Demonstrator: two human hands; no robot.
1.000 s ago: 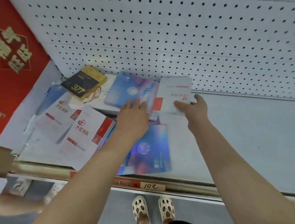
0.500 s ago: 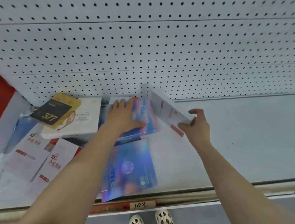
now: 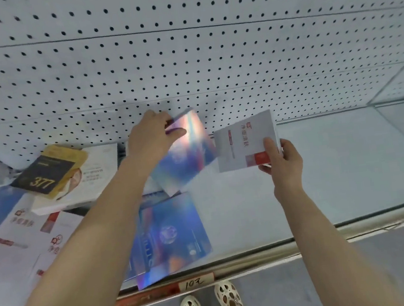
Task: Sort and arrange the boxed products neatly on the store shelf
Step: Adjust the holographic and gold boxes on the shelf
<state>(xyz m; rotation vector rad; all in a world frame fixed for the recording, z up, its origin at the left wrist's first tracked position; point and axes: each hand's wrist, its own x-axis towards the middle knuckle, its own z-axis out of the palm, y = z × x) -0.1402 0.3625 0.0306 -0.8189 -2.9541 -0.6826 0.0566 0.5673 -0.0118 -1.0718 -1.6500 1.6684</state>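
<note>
Head view: both hands work over the shelf (image 3: 335,162), each with a box lifted off it.
Left grip: the left hand (image 3: 153,139) grasps the top edge of a holographic box (image 3: 188,154), thumb on its shiny face, fingers hidden behind it.
Right grip: the right hand (image 3: 280,156) pinches the lower right corner of a white box (image 3: 242,140), thumb on the printed face.
Change, left: half a second ago the palm lay flat on this box in the pile; now the box is tilted up toward the pegboard (image 3: 211,63), its lower corner near the shelf.
Change, right: the white box was held edge-on; now its face is turned toward the camera and it hangs clear of the shelf.
Between them: the two boxes sit just beside each other, barely apart.
Pile: a second holographic box (image 3: 172,234) lies flat near the front edge; a black box (image 3: 47,175) rests on a pale box (image 3: 92,175) at left; more white boxes (image 3: 22,238) lie askew.
Meaning: sorting looks early. Two kinds are pulled apart, and bare shelf to the right seems the likely place for them.
</note>
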